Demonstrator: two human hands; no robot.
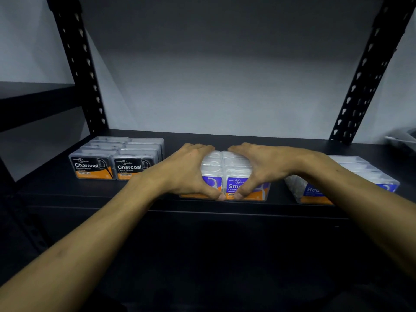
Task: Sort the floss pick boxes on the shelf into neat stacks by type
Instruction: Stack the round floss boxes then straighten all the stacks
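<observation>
Three groups of clear floss pick boxes stand on the black shelf point(225, 138). At the left are two rows of black-and-orange Charcoal boxes point(112, 161). In the middle stand two rows of purple-and-orange Smooth boxes point(227, 165). My left hand point(189, 167) clasps the left row, fingers over its back, thumb on the front label. My right hand point(261, 167) clasps the right row the same way. The thumbs almost meet at the front. At the right lie blue-and-orange Round boxes point(351, 176), partly hidden by my right forearm.
Black perforated uprights point(90, 86) frame the shelf at back left and back right. A grey wall stands behind. A blurred clear object point(403, 138) sits at the far right edge. Bare shelf shows between the groups.
</observation>
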